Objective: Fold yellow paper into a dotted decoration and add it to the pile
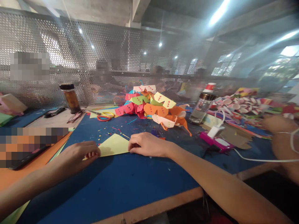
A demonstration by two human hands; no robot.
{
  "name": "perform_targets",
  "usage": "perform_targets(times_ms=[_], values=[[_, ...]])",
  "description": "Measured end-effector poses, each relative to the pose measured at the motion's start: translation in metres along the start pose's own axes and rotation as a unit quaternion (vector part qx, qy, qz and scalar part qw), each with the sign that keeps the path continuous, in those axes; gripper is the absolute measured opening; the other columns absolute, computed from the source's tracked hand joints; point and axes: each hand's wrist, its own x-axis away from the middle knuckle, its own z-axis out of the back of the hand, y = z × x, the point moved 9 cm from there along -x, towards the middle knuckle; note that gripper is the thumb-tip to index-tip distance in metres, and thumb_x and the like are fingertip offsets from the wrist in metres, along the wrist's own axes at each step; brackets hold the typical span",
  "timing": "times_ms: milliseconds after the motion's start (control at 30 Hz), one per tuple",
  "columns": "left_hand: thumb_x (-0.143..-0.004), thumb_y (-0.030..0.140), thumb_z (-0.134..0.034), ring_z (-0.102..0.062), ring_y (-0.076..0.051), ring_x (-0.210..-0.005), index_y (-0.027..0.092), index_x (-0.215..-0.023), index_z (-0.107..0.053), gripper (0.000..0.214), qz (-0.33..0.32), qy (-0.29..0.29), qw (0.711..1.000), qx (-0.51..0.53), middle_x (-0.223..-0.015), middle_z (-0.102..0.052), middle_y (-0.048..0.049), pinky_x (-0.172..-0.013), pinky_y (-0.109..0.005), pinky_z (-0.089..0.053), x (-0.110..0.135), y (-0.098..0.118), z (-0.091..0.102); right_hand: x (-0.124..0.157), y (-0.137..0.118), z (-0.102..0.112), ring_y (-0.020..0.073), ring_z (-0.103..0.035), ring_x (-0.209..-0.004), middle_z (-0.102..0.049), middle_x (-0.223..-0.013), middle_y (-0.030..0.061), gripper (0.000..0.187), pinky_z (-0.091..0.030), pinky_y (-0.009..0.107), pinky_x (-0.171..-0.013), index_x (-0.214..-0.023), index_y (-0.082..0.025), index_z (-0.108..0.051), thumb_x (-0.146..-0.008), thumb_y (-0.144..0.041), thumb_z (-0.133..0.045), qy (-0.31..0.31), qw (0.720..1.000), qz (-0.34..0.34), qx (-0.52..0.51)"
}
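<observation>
A pale yellow sheet of paper (114,145), folded into a triangle, lies on the blue table top (112,189) with its point facing away from me. My left hand (83,151) is closed with curled fingers on the triangle's left corner. At the right corner, my right hand (144,144) pinches the paper between thumb and fingers. Just beyond the paper are small coloured scraps. Further back rises a pile of folded paper figures (161,109) in red, orange, green and cream, with rows of small red marks.
Scissors (104,117) with red and yellow handles lie behind the paper. A dark-lidded bottle (70,99) stands back left, a clear bottle (201,109) right. A magenta power strip (216,142) trails a white cable. Another person's arm (283,146) is at the far right, beside heaped paper pieces (240,104).
</observation>
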Motion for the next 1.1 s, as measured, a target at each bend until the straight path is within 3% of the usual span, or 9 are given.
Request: perform_targets(times_ms=[500, 667, 1100], values=[[-0.095, 0.024, -0.044, -0.062, -0.014, -0.068, 0.021, -0.085, -0.062, 0.021, -0.029, 0.01, 0.999, 0.008, -0.078, -0.065, -0.0006, -0.063, -0.026, -0.045, 0.0005, -0.0008, 0.0022, -0.0009, 0.0046, -0.0017, 0.0171, -0.062, -0.084, -0.069, -0.092, 0.0054, 0.012, -0.042, 0.029, -0.072, -0.088, -0.019, -0.071, -0.086, -0.021, -0.06, 0.001, 1.0, -0.011, 0.013], [-0.088, 0.014, -0.045, -0.063, -0.014, -0.069, 0.021, -0.086, -0.062, 0.018, -0.043, 0.007, 0.999, 0.015, -0.079, -0.066, 0.0, -0.064, -0.025, -0.047, 0.0016, -0.0002, 0.0032, -0.0008, 0.0047, -0.0012, 0.0168, -0.061, -0.081, -0.069, -0.09, 0.0052, 0.013, -0.042, 0.029, -0.071, -0.087, -0.019, -0.072, -0.085, -0.022, -0.059, -0.004, 1.0, -0.014, 0.009], [-0.084, 0.014, -0.047, -0.062, -0.014, -0.064, 0.02, -0.08, -0.062, 0.017, -0.029, 0.008, 1.0, 0.004, -0.074, -0.066, 0.0004, -0.06, -0.024, -0.048, -0.0003, 0.0046, 0.0091, 0.0018, 0.0027, 0.0001, 0.016, -0.061, -0.08, -0.068, -0.092, 0.0047, 0.015, -0.042, 0.028, -0.069, -0.088, -0.02, -0.071, -0.082, -0.017, -0.058, -0.009, 1.0, -0.013, -0.006]])
